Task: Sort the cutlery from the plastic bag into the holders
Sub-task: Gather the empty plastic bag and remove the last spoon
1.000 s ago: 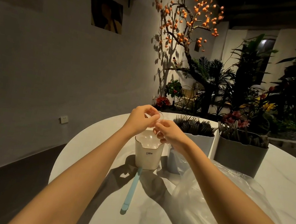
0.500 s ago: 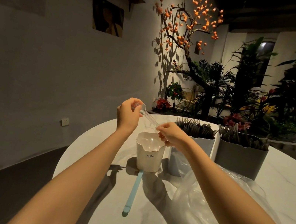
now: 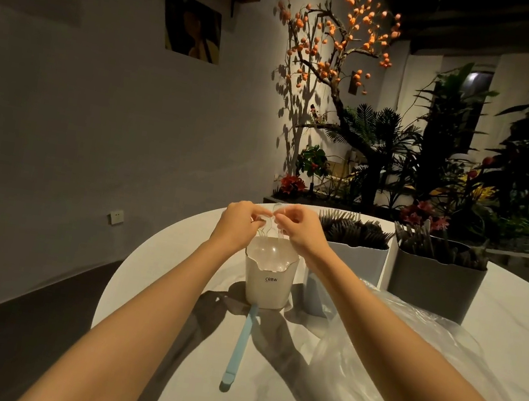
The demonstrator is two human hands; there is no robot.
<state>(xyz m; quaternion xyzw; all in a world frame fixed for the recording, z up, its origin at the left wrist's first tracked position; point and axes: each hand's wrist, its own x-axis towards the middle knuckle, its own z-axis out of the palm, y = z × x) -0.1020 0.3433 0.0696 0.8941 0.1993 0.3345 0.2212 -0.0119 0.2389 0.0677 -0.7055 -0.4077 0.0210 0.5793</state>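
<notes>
Holding clear plastic cutlery (image 3: pixel 273 219) over the white "CRBW" holder (image 3: pixel 267 278)

The left hand (image 3: pixel 240 218) and right hand (image 3: pixel 300 227) meet at 12 o'clock above this small white plastic cup, fingers curled and pinching the transparent pieces between them; how many pieces there are I cannot tell. The step looks like dropping clear cutlery into its own holder, which already holds similar pieces. Next, the fingers should loosen with the pieces upright over the rim. At 1 o'clock stands a pale blue-grey holder (image 3: pixel 355 263) of dark forks, at 2 o'clock a dark grey holder (image 3: pixel 435 286) of dark cutlery. The crumpled clear plastic bag (image 3: pixel 401 378) lies at 4 o'clock on the white round table (image 3: pixel 178 256); a light blue flat stick (image 3: pixel 239 345) lies at 6 o'clock.
</notes>
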